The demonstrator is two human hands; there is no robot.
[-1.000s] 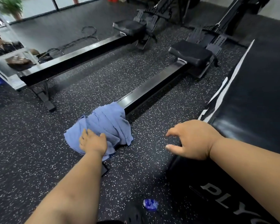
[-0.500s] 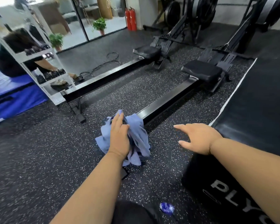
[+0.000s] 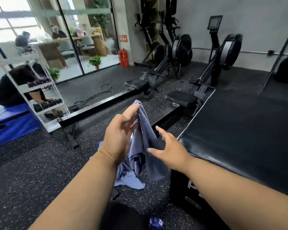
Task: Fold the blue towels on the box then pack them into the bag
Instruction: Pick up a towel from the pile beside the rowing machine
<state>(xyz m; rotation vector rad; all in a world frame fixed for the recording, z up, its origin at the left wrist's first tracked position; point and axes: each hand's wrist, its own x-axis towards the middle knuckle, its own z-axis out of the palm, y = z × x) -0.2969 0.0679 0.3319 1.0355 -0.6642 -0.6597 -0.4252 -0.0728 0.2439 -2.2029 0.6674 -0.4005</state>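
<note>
A blue towel (image 3: 145, 146) hangs crumpled in the air above the speckled floor, lifted by one end. My left hand (image 3: 119, 135) pinches its top edge between thumb and fingers, about chest height in the head view. My right hand (image 3: 169, 151) hovers just to the right of the hanging cloth with spread, relaxed fingers and holds nothing. The black padded box (image 3: 239, 138) stands at the right, its flat top bare. No bag can be seen.
Two rowing machines (image 3: 181, 98) lie ahead on the rubber floor, their rails running toward me. A white shelf rack (image 3: 40, 100) and a blue mat (image 3: 8, 123) stand at the left. A small blue object (image 3: 155, 223) lies on the floor near my feet.
My left hand has lifted the towel off the floor and rail end, up into the air. My right hand moved left, close to the cloth. The view tilted upward.
</note>
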